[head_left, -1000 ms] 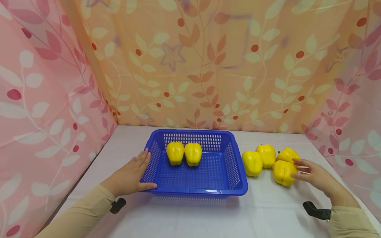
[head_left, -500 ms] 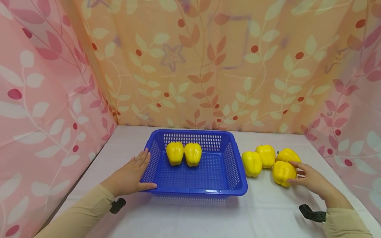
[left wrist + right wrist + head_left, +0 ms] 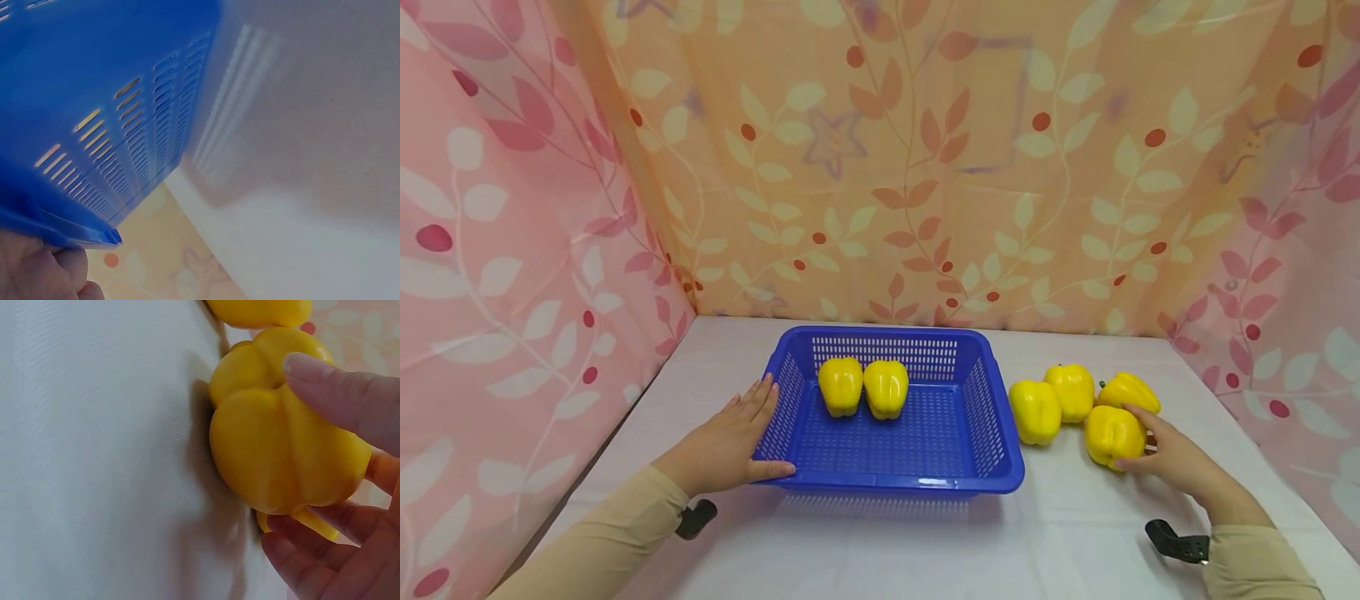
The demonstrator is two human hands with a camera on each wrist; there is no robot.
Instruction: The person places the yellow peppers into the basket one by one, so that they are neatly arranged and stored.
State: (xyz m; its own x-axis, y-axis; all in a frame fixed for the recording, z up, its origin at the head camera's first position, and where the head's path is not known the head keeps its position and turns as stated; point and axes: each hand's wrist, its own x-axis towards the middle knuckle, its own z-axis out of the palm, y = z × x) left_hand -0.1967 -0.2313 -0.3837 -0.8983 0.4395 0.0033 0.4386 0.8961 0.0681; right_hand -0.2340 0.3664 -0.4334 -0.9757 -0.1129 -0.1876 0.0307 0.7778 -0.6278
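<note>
Since the earlier frame, the right hand (image 3: 1180,462) has been moving leftward, its fingers closing in on the front pepper (image 3: 1115,436). The right hand is now gripping that pepper, partly open to its width: the thumb is pressing on one side, and the fingers are curving round the other. The front pepper is resting on the table (image 3: 1075,533), to the right of the basket (image 3: 895,482). Beyond it the rear pepper (image 3: 1131,392) is lying with its stem pointing left; the middle pepper (image 3: 1070,393) and the near-basket pepper (image 3: 1036,412) are sitting between it and the basket. Inside the basket, the left inner pepper (image 3: 841,387) and the right inner pepper (image 3: 887,390) are sitting side by side, toward the rear left. The left hand (image 3: 718,442) is resting, fingers extended and thumb spread, on the basket's front left corner.
</note>
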